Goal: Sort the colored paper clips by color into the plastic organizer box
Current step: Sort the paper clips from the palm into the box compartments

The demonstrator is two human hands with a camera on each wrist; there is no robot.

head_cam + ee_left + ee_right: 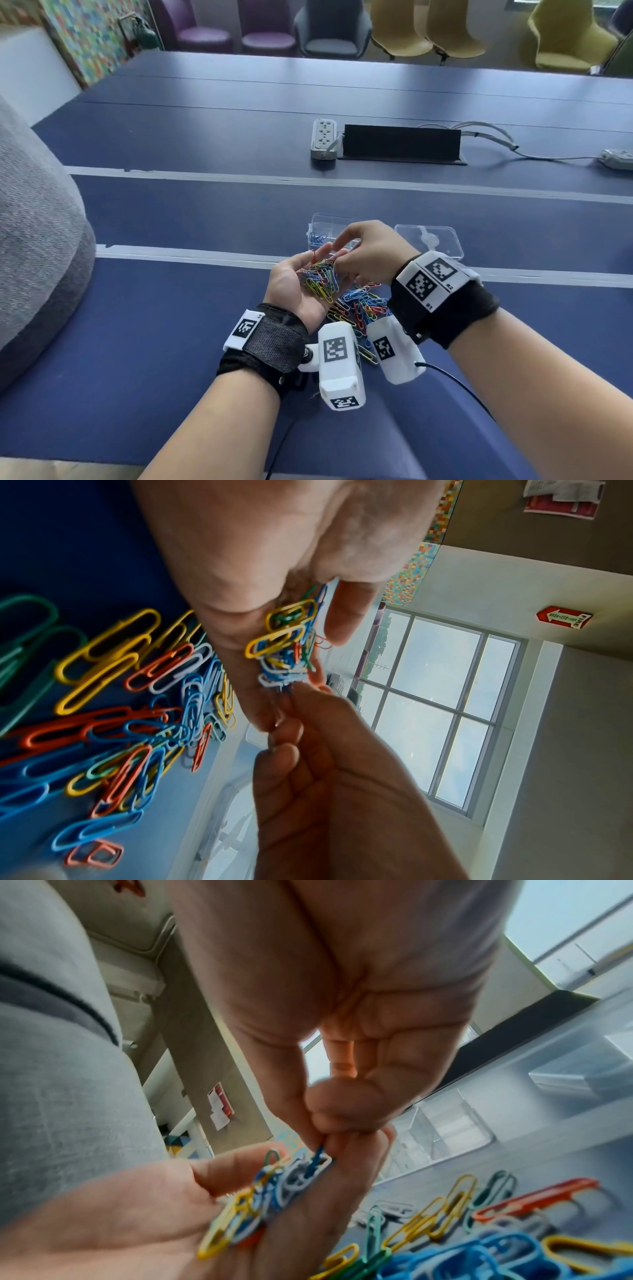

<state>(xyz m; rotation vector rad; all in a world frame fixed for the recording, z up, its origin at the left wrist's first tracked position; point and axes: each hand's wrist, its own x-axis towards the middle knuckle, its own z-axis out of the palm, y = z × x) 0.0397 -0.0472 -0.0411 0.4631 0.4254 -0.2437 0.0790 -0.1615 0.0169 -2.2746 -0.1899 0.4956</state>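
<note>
blue coated wire paper clip (316,1158) is being pinched by the right hand (368,255) from the mixed handful cupped in the left hand (294,291), probably needing dropping beside blue ones in the clear plastic organizer box (323,228) just beyond.

loose clips (363,306) beneath wrists, organizer box (323,228) just ahead

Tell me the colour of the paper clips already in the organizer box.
Blue paper clips, seen best in the head view.

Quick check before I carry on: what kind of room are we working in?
Probably an office meeting room: a long dark-blue table with a white power strip beside its black cable hatch, and upholstered purple, grey and mustard chairs along the far side.
</note>
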